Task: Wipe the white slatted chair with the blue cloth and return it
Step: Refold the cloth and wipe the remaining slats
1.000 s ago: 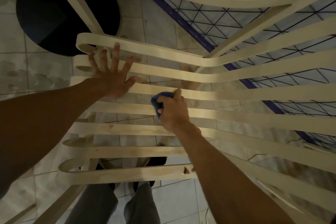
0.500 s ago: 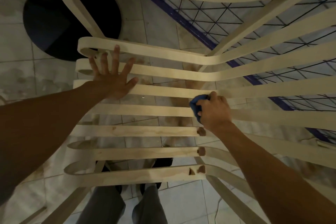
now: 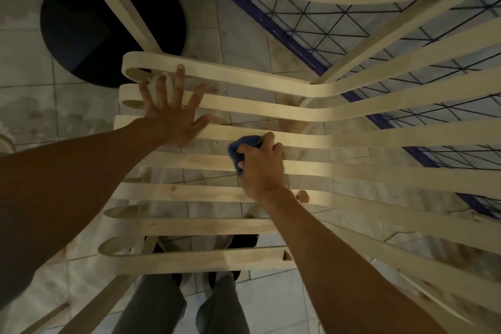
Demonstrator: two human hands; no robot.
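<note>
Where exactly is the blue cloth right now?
Find the white slatted chair filling the view. On its seat slats, near the middle, the right hand is closed around the bunched blue cloth. It is the only blue thing on the pale slats; the left hand lies flat, empty.

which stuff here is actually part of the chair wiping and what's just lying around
Part of the job:
white slatted chair
blue cloth, bunched in the right hand
left hand, flat on the slats, fingers spread

Just there:
round black base on the floor
blue wire grid behind the chair
tiled floor
</note>
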